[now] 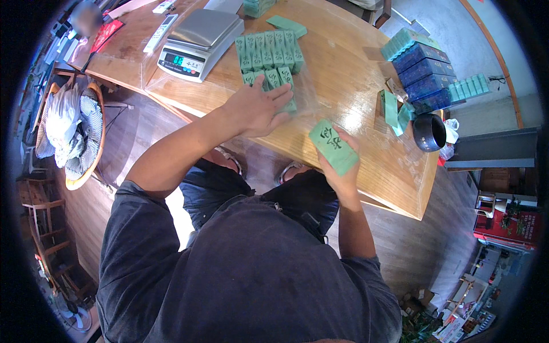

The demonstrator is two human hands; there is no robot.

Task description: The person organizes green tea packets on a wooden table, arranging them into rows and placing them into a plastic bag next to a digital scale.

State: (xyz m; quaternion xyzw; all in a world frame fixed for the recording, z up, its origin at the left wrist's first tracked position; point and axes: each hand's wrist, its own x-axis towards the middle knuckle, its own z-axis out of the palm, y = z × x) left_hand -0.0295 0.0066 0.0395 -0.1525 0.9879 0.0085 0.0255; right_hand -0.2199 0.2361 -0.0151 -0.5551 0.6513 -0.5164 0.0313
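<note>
My right hand (343, 167) grips a green paper packet (333, 147) with dark brush writing, held over the table's front edge. My left hand (261, 105) lies with spread fingers on the nearer, shorter row of similar green packets (285, 77). Whether it grips one of them cannot be told. Behind it a longer row of upright green packets (269, 50) stands close together on the wooden table (343, 64). One more green packet (286, 25) lies flat behind that row. To the left is a digital scale (201, 43) with a steel plate and a lit display.
Blue boxes (424, 77) are stacked at the right, with green packets on top and beside them. Loose green packets (389, 108) and a dark round bowl (429, 132) are near the right edge. A white remote control (161, 33) lies left of the scale. A person is at the far upper left.
</note>
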